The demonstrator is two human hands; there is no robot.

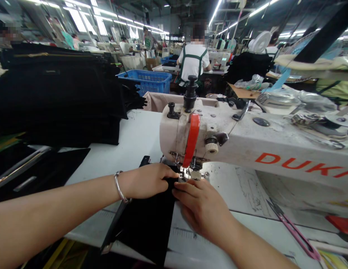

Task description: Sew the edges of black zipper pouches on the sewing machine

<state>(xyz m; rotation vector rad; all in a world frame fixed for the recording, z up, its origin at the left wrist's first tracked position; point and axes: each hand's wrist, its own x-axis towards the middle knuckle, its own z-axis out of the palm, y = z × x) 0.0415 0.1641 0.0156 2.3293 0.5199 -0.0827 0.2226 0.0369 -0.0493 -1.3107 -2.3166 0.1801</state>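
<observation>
A black fabric piece [147,224] lies on the white table and runs up under the needle area of a white sewing machine [246,149] with a red guard. My left hand [145,181], with a metal bangle on the wrist, lies flat on the fabric, fingers together and pointing at the presser foot [187,173]. My right hand [200,207] rests at the fabric's right edge just below the presser foot, with its fingers curled and fingertips pressing the cloth.
A tall stack of black fabric pieces [58,93] stands at the left. More black pieces with metal strips [25,172] lie in front of it. A blue basket [147,80] sits behind. Pink-handled snips [294,231] lie on the table at right. Other people work at benches further back.
</observation>
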